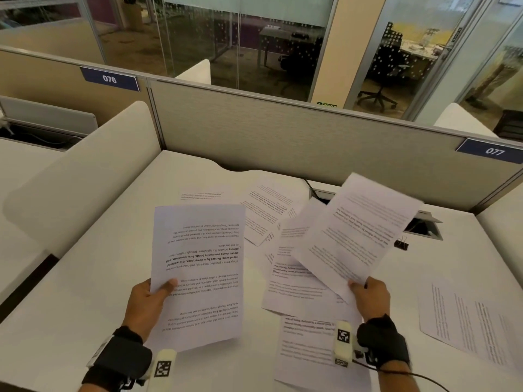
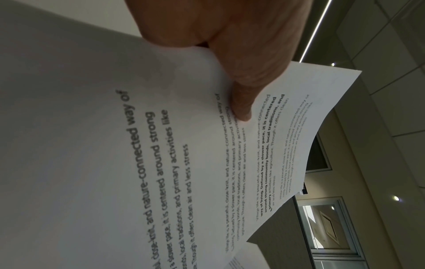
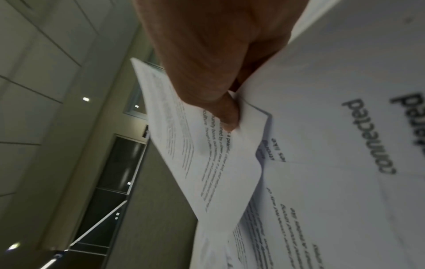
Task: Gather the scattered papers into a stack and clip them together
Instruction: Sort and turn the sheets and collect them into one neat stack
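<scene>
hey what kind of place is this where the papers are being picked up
Most likely an open-plan office cubicle. A fabric partition carries numbered plates, 076 and 077; behind it, glass walls show an office chair. Printed sheets lie across the white desk.

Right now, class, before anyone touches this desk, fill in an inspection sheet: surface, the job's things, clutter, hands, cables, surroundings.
Surface: white desk, mostly bare on the left.
Job's things: printed sheets scattered and overlapping at centre and right; black binder clip on the desk to the right, unused.
Clutter: nothing seen.
Hands: left hand holds a sheet off the desk, thumb on top; right hand pinches a lifted sheet by its corner.
Cables: a thin black cable runs into the desk's open cable hatch; a wire trails from the right wrist strap.
Surroundings: grey partition with labels 076 and 077; glass-walled offices behind.
</scene>
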